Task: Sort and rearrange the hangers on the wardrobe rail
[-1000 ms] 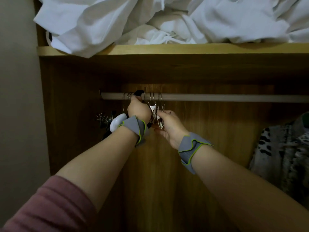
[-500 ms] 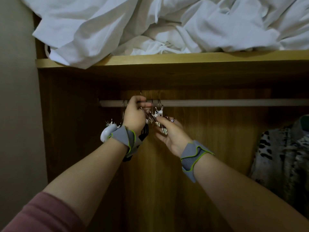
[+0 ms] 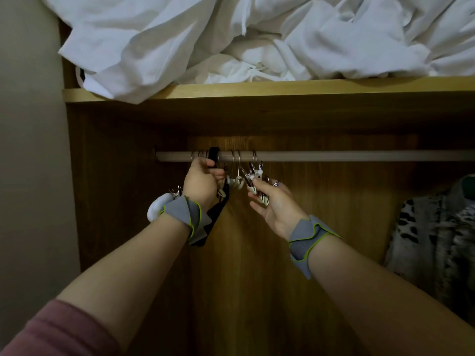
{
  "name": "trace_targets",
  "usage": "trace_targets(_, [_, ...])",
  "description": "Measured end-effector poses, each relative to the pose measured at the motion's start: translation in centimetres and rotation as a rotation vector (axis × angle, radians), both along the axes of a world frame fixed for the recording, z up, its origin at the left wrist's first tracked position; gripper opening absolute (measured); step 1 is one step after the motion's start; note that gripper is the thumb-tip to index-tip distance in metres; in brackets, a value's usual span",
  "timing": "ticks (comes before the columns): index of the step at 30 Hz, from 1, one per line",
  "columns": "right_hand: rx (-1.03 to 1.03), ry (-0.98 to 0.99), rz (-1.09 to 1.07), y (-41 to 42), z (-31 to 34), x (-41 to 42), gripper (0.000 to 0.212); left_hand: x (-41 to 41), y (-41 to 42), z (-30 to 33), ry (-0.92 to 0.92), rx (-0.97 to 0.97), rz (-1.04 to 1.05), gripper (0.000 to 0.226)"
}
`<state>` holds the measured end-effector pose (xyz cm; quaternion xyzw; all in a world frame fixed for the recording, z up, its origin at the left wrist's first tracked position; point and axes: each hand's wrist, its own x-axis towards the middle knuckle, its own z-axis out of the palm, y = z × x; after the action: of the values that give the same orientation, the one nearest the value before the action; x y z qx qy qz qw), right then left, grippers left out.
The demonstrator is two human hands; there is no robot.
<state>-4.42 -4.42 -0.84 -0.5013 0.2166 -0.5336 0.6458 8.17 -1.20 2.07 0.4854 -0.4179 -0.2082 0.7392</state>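
Note:
A pale wardrobe rail (image 3: 334,155) runs across the cupboard under the shelf. Several hangers with metal hooks (image 3: 235,160) bunch near its left end. My left hand (image 3: 201,182) is shut on a black hanger (image 3: 213,156) whose hook sits over the rail; its black body hangs down behind my wrist. A white hanger (image 3: 156,208) shows left of that wrist. My right hand (image 3: 272,201) pinches a white clip hanger (image 3: 254,179) with metal clips, just right of the bunch and below the rail.
A wooden shelf (image 3: 282,87) above the rail carries piled white bedding (image 3: 257,34) that overhangs at the left. A leopard-print garment (image 3: 434,232) hangs at the far right. A grey wall (image 3: 28,150) borders the wardrobe's left side.
My hands have drawn apart: the right hand moved right with the clip hanger, and the left hand now grips the black hanger at the rail. The view tilted upward slightly.

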Motion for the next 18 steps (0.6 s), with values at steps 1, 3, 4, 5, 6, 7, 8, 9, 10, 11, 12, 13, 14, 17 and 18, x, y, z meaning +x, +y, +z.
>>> trace_targets(1, [0.005,0.008,-0.006,-0.1,-0.1,0.0,0.03,0.2,0.1,-0.1,-0.003,0.012,0.008,0.03])
trace_targets(3, [0.006,0.032,-0.017,-0.2,-0.2,0.1,0.023,0.5,0.5,-0.6,-0.035,0.038,0.031,0.03])
trace_targets(4, [-0.001,0.047,-0.022,-0.1,-0.2,0.2,0.028,0.8,0.6,-0.9,-0.084,0.059,0.062,0.033])
trace_targets(5, [-0.013,0.064,-0.029,-0.1,-0.3,0.3,0.037,0.9,0.8,-1.1,-0.146,0.085,0.104,0.037])
trace_targets(6, [-0.029,0.086,-0.045,-0.1,-0.4,0.4,0.046,1.0,1.0,-1.3,-0.212,0.111,0.14,0.041])
trace_targets(7, [-0.049,0.11,-0.069,0.0,-0.4,0.5,0.052,1.0,1.3,-1.5,-0.273,0.133,0.161,0.044])
trace_targets(8, [-0.067,0.139,-0.099,0.1,-0.4,0.7,0.055,0.8,1.6,-1.6,-0.319,0.149,0.162,0.046])
trace_targets(9, [-0.072,0.16,-0.128,0.1,-0.5,0.8,0.058,0.4,2.0,-1.6,-0.357,0.154,0.154,0.046])
trace_targets(10, [-0.066,0.174,-0.154,0.2,-0.6,0.9,0.06,0.1,2.4,-1.7,-0.411,0.145,0.163,0.045])
trace_targets(11, [-0.058,0.184,-0.17,0.3,-0.7,0.9,0.061,-0.3,2.8,-1.8,-0.496,0.131,0.198,0.043])
trace_targets(12, [-0.06,0.193,-0.182,0.3,-0.8,1.0,0.063,-0.6,3.2,-2.0,-0.615,0.113,0.254,0.044])
trace_targets(13, [-0.065,0.204,-0.194,0.4,-0.9,0.9,0.064,-1.0,3.4,-2.2,-0.741,0.089,0.304,0.047])
trace_targets(14, [-0.069,0.219,-0.207,0.5,-1.0,0.8,0.066,-1.4,3.7,-2.4,-0.845,0.067,0.331,0.05])
trace_targets(17, [-0.106,0.257,-0.245,0.9,-1.4,0.0,0.068,-3.4,4.4,-2.9,-1.026,0.026,0.304,0.054])
trace_targets(18, [-0.127,0.295,-0.262,1.0,-1.7,-0.5,0.07,-4.3,4.6,-3.1,-1.076,0.001,0.303,0.051])
